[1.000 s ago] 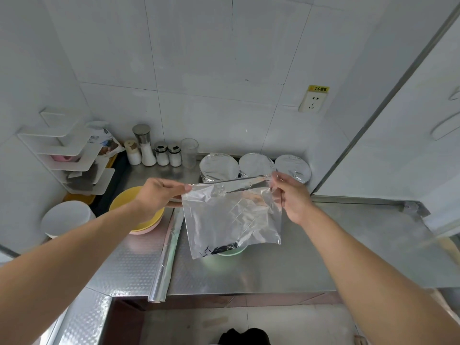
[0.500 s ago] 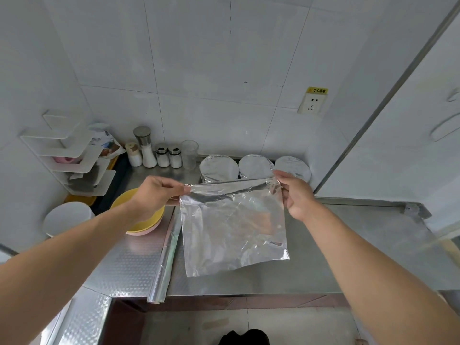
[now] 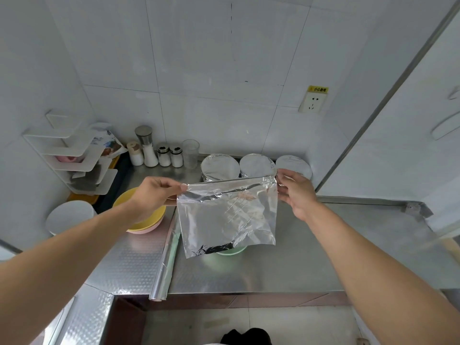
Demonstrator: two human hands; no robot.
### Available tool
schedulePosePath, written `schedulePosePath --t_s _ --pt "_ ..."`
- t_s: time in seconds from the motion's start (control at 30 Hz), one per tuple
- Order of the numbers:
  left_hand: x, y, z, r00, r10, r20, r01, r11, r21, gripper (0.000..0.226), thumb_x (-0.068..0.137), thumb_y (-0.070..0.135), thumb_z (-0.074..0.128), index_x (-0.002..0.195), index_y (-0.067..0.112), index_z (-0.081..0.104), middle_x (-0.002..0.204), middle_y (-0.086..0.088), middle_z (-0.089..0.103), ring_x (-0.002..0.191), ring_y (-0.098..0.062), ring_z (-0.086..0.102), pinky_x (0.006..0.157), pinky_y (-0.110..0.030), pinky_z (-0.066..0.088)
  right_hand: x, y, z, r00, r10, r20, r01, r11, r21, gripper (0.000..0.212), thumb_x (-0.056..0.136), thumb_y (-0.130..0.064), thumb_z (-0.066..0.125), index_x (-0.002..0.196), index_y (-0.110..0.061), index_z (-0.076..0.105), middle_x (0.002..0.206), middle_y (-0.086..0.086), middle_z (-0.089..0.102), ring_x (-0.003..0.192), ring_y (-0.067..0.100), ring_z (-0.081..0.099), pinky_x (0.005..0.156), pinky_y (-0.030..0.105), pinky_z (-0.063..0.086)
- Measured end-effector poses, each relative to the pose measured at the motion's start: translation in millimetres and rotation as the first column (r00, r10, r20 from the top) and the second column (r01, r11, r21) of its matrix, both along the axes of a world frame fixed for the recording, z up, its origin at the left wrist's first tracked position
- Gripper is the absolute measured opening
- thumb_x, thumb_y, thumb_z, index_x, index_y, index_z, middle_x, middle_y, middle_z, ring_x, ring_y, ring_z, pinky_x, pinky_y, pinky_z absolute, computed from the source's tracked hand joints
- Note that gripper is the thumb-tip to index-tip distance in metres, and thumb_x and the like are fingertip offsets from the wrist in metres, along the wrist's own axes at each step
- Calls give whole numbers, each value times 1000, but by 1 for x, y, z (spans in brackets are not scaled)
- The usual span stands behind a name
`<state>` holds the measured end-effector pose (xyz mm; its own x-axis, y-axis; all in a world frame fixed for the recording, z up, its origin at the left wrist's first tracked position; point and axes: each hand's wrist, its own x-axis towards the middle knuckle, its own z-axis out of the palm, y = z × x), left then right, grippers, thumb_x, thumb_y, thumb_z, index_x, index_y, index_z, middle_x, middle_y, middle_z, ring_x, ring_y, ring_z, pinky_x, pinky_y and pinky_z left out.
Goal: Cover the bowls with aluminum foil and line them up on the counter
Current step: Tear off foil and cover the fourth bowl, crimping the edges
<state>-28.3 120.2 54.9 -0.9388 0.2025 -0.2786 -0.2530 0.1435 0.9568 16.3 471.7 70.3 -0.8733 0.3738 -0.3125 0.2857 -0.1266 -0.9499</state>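
You've got the foil sheet [image 3: 227, 215] at centre frame, your left hand [image 3: 155, 192] pinching its upper left corner, your right hand [image 3: 295, 189] pinching the upper right. It hangs over the green bowl [image 3: 230, 250] on the tabletop [image 3: 298, 265], three covered bowls [image 3: 256, 165] lined up behind.

white corner rack [image 3: 74, 155], spice shakers [image 3: 159, 155], clear cup [image 3: 191, 153], wall socket [image 3: 313, 102]

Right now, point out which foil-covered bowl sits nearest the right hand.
The rightmost covered bowl, by the corner; the right hand overlaps its front edge.
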Motion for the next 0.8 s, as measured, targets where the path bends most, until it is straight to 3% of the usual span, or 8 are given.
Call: schedulePosePath --t_s 0.1,0.17,0.3,0.43,0.57,0.63,0.7,0.8 --pt "0 4 -3 998 -48 30 48 999 -11 30 92 13 73 106 -14 68 100 -21 77 85 -26 75 72 -31 64 3 -3 2 988 143 62 -144 990 12 42 87 -50 71 119 -22 71 102 -5 73 89 13 70 84 31 55" --pt "0 8 -5 999 -48 18 49 999 -18 33 94 16 73 104 -14 66 100 -24 75 80 -25 74 73 -34 64 4 0 2 973 204 110 -211 976 53 50 73 -58 75 108 -22 74 105 -5 74 95 13 68 89 34 52" --pt "-3 9 -12 1000 -12 4 12 999 -30 23 95 23 73 89 1 70 97 -25 73 78 -21 68 75 -32 59 7 3 -10 962 237 135 -253 959 124 19 84 -36 79 93 -19 75 75 -11 71 72 6 64 81 29 51" --pt "-2 12 -17 999 54 4 -54 999 1 23 94 24 74 77 11 68 74 0 65 76 -12 57 78 -28 44 6 0 -21 973 195 121 -207 974 91 15 84 -28 80 91 -16 74 84 -3 73 81 13 65 88 31 52" --pt "0 16 -17 994 108 8 -109 991 79 26 89 25 80 91 -1 74 86 -18 68 80 -24 59 85 -43 52 13 -2 -21 921 324 216 -352 930 105 31 84 -28 80 110 -13 71 91 -2 76 88 12 67 83 28 52" --pt "0 19 -15 998 65 -7 -64 996 66 24 89 25 79 92 1 75 93 -23 73 82 -26 66 91 -48 56 12 -5 -13 873 413 259 -479 824 302 39 79 -50 81 106 -23 76 99 -10 78 98 10 71 90 28 52" --pt "-1 24 -9 999 -9 -51 11 999 33 17 90 25 79 85 9 76 88 -16 74 80 -23 67 88 -46 55 7 -12 1 812 474 342 -584 636 504 45 72 -74 74 91 -34 78 91 -23 76 93 4 71 83 24 54" --pt "-2 34 3 989 -106 -106 103 994 -34 17 87 31 82 76 18 77 81 -5 73 76 -20 59 77 -37 49 -1 -35 24 727 542 422 -666 405 626 51 72 -82 65 88 -36 77 84 -29 71 85 -6 65 79 21 50"
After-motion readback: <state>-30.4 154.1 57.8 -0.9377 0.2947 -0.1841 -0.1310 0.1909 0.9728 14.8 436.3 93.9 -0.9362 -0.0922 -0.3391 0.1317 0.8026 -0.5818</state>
